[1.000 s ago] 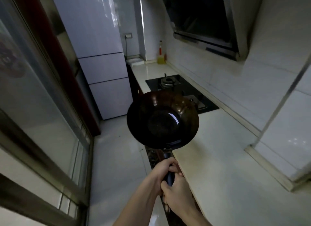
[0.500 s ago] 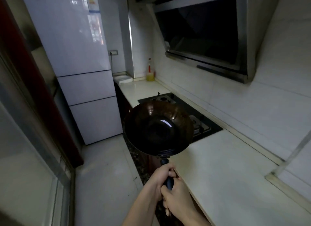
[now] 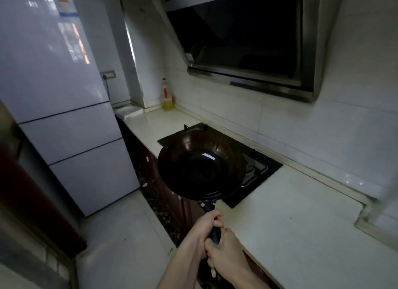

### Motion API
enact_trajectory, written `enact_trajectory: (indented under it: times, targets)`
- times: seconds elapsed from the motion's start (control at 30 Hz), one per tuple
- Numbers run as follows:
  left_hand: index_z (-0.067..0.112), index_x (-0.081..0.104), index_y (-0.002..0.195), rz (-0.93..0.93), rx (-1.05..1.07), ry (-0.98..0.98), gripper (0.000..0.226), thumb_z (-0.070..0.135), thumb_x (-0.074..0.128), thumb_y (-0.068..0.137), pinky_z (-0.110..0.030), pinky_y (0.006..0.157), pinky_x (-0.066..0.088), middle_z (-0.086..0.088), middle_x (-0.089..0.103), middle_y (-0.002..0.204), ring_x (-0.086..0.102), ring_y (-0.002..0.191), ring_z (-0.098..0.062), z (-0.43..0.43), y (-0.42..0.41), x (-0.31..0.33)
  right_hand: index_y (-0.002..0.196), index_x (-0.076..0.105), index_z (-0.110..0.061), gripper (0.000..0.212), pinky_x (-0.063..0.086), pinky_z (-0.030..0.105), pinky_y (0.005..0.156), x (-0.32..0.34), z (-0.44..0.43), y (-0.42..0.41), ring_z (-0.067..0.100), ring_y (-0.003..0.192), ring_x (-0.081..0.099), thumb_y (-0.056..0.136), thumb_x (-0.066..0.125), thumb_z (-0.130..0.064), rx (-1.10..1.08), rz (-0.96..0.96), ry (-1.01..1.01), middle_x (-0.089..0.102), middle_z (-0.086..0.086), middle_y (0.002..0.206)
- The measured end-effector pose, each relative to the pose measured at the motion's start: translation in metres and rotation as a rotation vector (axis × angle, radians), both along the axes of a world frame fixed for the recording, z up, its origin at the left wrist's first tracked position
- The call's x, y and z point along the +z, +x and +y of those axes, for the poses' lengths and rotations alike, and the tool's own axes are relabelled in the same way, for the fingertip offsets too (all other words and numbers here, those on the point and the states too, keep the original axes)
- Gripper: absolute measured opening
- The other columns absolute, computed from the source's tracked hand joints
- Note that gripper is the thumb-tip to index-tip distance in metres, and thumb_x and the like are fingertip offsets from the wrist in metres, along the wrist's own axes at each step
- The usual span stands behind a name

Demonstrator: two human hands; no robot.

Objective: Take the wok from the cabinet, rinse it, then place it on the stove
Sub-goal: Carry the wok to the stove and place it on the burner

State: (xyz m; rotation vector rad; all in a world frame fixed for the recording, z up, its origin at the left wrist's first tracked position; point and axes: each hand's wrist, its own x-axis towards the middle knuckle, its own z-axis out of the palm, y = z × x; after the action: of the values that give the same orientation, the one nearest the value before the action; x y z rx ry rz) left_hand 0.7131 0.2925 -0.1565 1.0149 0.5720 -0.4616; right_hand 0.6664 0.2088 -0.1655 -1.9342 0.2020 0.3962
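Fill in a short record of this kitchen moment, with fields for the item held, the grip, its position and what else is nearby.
Item held: dark wok, open side up, looks empty
Grip: left hand nearer the bowl, right hand behind it, both round the handle
Position: in the air, partly hiding the stove, not set down
Nearby: bottle of yellow liquid at the far end of the counter; fridge; range hood
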Motion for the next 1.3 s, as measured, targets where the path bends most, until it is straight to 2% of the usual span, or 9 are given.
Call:
enact_trajectory:
  times: [0.1,0.2,0.37,0.47,0.63,0.8,0.93,1.13,1.3]
  targets:
    - [0.016,0.049,0.073,0.011,-0.054,-0.001,0.02,0.015,0.061,0.089,-0.031,0.069,0.051,0.004,0.035,0.052,0.039,0.049,-0.015,0.008,0.036,0.003,0.112,0.055,-0.013,0.04,0.052,0.033,0.05,0.0,0.011,0.031,0.018,0.052,0.065,0.075,0.056,-0.028,-0.013,-0.007,0.047,0.067,0.013,0.084]
    - [0.017,0.045,0.069,0.05,-0.054,0.008,0.028,0.013,0.059,0.094,-0.03,0.064,0.053,0.003,0.033,0.053,0.035,0.053,-0.016,0.019,0.072,0.006,0.12,0.053,-0.006,0.04,0.046,0.026,0.046,0.0,0.022,0.067,0.013,0.048,0.062,0.082,0.056,-0.019,-0.032,0.006,0.102,0.064,0.012,0.085]
    - [0.019,0.047,0.057,0.047,-0.097,0.017,0.039,0.014,0.06,0.092,-0.032,0.068,0.052,0.003,0.032,0.052,0.035,0.049,-0.015,0.023,0.12,0.009,0.132,0.053,-0.013,0.063,0.05,0.029,0.061,-0.003,0.031,0.114,0.023,0.076,0.067,0.072,0.054,-0.033,-0.075,-0.016,0.114,0.064,0.013,0.106]
    - [0.02,0.045,0.053,0.052,-0.162,0.008,0.042,0.015,0.062,0.091,-0.033,0.07,0.049,0.003,0.033,0.05,0.042,0.049,-0.017,0.025,0.142,0.005,0.137,0.049,-0.017,0.066,0.048,0.027,0.06,-0.002,0.034,0.132,0.023,0.075,0.066,0.073,0.053,-0.032,-0.103,-0.011,0.106,0.065,0.016,0.11]
    - [0.021,0.045,0.052,0.055,-0.285,-0.011,0.043,0.016,0.063,0.091,-0.032,0.07,0.048,0.004,0.035,0.047,0.05,0.051,-0.019,0.031,0.185,0.001,0.126,0.055,-0.01,0.045,0.044,0.019,0.045,0.002,0.043,0.162,0.007,0.049,0.059,0.083,0.054,-0.023,-0.182,-0.028,0.069,0.062,0.014,0.104]
    - [0.02,0.043,0.054,0.05,-0.423,0.003,0.042,0.014,0.062,0.091,-0.031,0.065,0.049,0.004,0.034,0.048,0.056,0.049,-0.02,0.051,0.234,-0.008,0.119,0.052,-0.006,0.033,0.043,0.025,0.038,0.008,0.073,0.194,0.012,0.037,0.057,0.089,0.053,-0.017,-0.291,0.002,0.086,0.064,0.01,0.071]
    - [0.021,0.044,0.052,0.062,-0.542,0.006,0.042,0.017,0.063,0.09,-0.03,0.065,0.049,0.005,0.035,0.049,0.058,0.051,-0.02,0.074,0.27,-0.008,0.117,0.056,-0.002,0.033,0.043,0.02,0.04,0.014,0.105,0.225,0.005,0.039,0.059,0.088,0.055,-0.019,-0.415,-0.002,0.029,0.065,0.012,0.089]
    - [0.022,0.043,0.052,0.073,-0.677,0.004,0.043,0.016,0.063,0.09,-0.03,0.067,0.049,0.007,0.034,0.048,0.055,0.051,-0.018,0.091,0.3,-0.009,0.104,0.054,-0.012,0.011,0.039,0.024,0.033,0.021,0.135,0.247,0.009,0.03,0.051,0.094,0.055,-0.016,-0.516,-0.028,0.025,0.061,0.01,0.077]
    - [0.022,0.044,0.056,0.103,-0.787,0.027,0.04,0.018,0.064,0.091,-0.029,0.069,0.049,0.008,0.034,0.048,0.055,0.054,-0.017,0.087,0.314,-0.018,0.112,0.053,-0.008,0.019,0.044,0.027,0.035,0.016,0.14,0.256,0.011,0.033,0.055,0.094,0.055,-0.014,-0.622,-0.015,0.025,0.063,0.007,0.074]
